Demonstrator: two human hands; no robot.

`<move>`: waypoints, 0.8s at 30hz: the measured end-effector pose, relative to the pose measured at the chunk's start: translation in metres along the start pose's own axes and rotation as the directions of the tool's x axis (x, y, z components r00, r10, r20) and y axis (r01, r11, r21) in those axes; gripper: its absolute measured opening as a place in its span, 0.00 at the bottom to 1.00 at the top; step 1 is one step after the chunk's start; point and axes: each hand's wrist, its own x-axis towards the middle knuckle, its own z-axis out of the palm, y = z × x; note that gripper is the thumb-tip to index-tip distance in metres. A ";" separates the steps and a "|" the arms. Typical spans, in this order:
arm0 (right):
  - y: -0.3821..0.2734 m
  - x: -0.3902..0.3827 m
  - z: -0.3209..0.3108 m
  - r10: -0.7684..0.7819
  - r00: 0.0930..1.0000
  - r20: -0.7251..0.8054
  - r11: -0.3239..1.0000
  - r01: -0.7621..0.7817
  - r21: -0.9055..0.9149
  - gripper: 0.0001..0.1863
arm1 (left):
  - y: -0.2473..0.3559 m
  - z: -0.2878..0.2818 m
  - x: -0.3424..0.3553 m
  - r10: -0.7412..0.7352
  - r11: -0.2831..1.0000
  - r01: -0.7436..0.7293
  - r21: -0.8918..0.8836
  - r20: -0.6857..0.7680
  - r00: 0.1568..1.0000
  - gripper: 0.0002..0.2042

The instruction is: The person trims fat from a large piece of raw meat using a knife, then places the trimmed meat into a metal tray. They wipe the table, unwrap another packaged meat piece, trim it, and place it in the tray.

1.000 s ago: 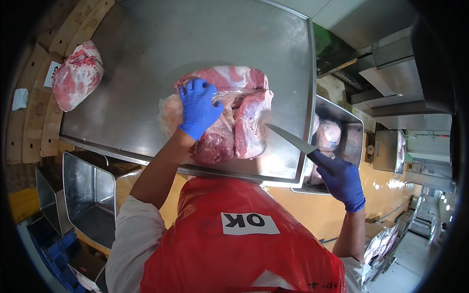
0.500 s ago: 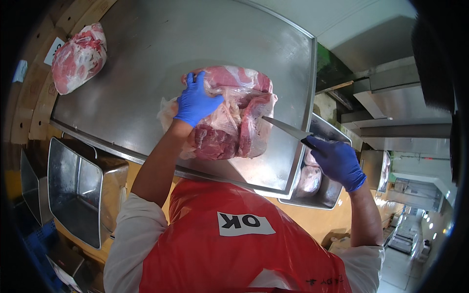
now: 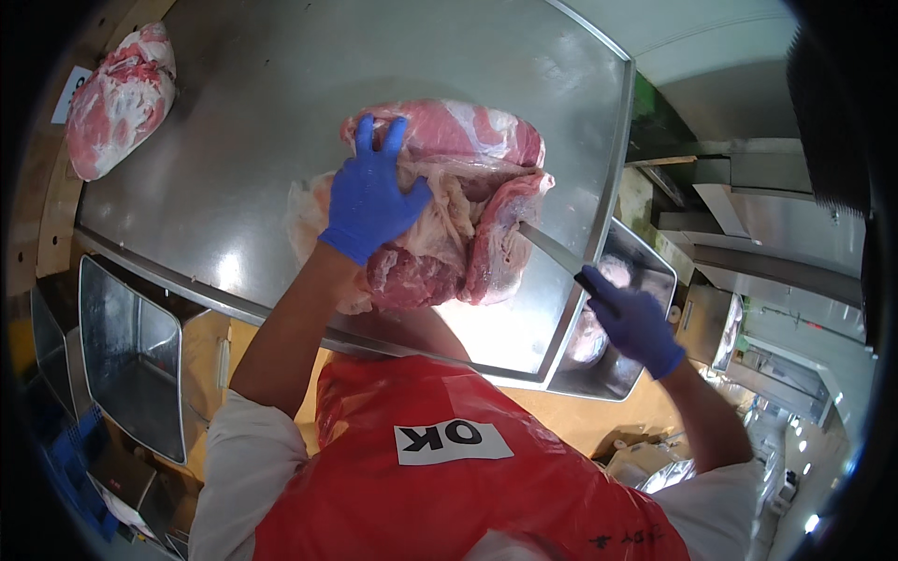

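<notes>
A large cut of raw meat (image 3: 421,280), red with pale fat and membrane, lies on a steel table (image 3: 281,93). My left hand (image 3: 372,201), in a blue glove, rests on its left part with fingers spread, the fingertips on the far lobe. To the right, my gloved right hand (image 3: 636,323) is closed around the black handle of a knife (image 3: 554,248). The blade slants up and left, its tip touching the right-hand flap of the meat. Whether the tip is inside the meat I cannot tell.
Another piece of raw meat (image 3: 122,103) lies at the table's far left corner. A steel tub (image 3: 659,290) holding meat stands below the right edge. Two steel tubs, one of them a large bin (image 3: 131,355), stand at the left. Wooden boards line the far left.
The knife and my right hand have shifted slightly down and left, the blade tip staying at the right flap. My left hand keeps its place on the meat. The whole view has shifted a little.
</notes>
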 end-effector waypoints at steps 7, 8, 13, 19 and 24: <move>0.053 0.009 0.202 0.057 0.874 -0.483 0.867 0.197 0.458 0.32 | 0.004 -0.001 0.014 0.011 1.000 -0.011 -0.001 -0.013 1.000 0.39; 0.052 0.014 0.217 0.084 0.869 -0.487 0.868 0.176 0.464 0.33 | 0.003 0.000 0.014 0.002 1.000 -0.002 -0.009 -0.015 1.000 0.38; 0.036 0.030 0.276 0.189 0.874 -0.448 0.814 0.116 0.569 0.32 | 0.002 0.000 0.009 0.016 0.996 -0.018 -0.092 -0.020 1.000 0.37; -0.001 0.052 0.336 0.355 0.798 -0.487 0.678 0.139 0.722 0.31 | 0.007 -0.003 0.006 0.024 0.999 -0.023 -0.031 0.036 0.999 0.38; -0.006 0.060 0.344 0.312 0.736 -0.600 0.730 0.218 0.648 0.30 | 0.018 -0.013 0.008 -0.032 0.999 0.030 0.028 0.078 0.996 0.38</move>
